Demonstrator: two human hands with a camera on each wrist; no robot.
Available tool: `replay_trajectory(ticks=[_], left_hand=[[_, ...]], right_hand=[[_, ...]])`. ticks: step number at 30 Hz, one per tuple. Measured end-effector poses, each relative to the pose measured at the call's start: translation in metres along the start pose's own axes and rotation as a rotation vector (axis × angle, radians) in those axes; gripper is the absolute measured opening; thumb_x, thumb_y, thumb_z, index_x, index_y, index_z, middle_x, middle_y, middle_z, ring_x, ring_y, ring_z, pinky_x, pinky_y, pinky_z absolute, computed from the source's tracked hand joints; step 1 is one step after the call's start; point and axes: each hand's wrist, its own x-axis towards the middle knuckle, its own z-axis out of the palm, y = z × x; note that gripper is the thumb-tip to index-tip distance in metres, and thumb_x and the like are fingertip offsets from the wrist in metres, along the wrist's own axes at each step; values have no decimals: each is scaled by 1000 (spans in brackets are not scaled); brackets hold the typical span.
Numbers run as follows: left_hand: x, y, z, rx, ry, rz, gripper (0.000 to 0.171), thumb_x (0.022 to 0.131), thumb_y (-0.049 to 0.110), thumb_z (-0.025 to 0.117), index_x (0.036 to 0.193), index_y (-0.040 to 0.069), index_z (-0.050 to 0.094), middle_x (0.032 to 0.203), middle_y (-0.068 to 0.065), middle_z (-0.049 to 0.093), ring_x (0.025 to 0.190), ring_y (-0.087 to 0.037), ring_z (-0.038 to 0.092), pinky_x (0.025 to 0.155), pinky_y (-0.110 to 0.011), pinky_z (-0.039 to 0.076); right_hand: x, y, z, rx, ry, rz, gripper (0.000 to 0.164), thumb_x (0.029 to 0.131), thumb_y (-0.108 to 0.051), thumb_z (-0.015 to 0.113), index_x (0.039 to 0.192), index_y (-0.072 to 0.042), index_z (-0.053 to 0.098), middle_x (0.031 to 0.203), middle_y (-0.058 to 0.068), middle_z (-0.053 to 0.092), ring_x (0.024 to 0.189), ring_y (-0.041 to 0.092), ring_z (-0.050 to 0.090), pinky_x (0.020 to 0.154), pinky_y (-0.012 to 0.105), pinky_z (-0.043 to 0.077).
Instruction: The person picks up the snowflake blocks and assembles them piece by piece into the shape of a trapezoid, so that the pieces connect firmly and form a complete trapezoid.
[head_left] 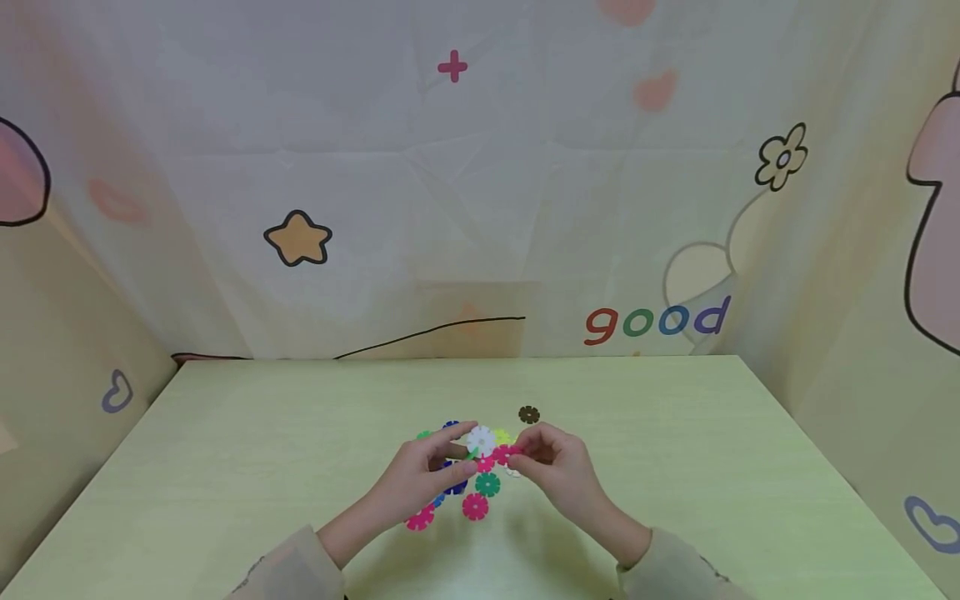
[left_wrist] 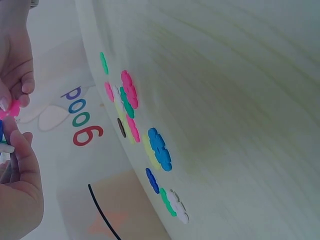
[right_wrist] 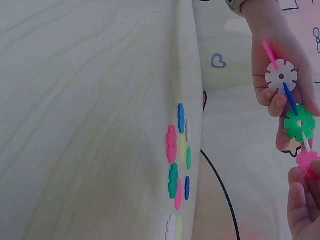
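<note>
My left hand [head_left: 423, 471] grips a short chain of notched plastic snowflake discs slotted into each other. In the right wrist view, a pink disc [right_wrist: 270, 54] edge-on, a white disc [right_wrist: 281, 76], a blue disc [right_wrist: 290, 99] edge-on and a green disc [right_wrist: 300, 123] run along that palm. A thin white disc [right_wrist: 306, 141] follows, seen edge-on. My right hand [head_left: 558, 462] pinches a pink snowflake disc [head_left: 506, 454] between thumb and fingers, right at the chain's end. Both hands are raised over the table, fingertips close together.
Loose discs lie on the pale table [head_left: 262, 467] beneath the hands, among them a teal disc [head_left: 487, 484], a pink disc [head_left: 475, 507] and a blue disc [left_wrist: 160, 150]. A brown disc [head_left: 528, 414] lies farther back. Printed curtains [head_left: 375, 167] enclose the table's back and sides.
</note>
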Motion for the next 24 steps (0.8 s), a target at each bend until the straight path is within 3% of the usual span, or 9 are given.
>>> replay_trajectory(ticks=[24], left_hand=[[-2,1,-4,0,-110,-24,54,81,37,59,131,23,44,108,-9,63,93,-16,60,74,-22,50]], right_hand=[[-1,4,-4,-46,-5,-81,10,78,-5,64,86,0,60,86,16,63,72,11,60,67,19,50]])
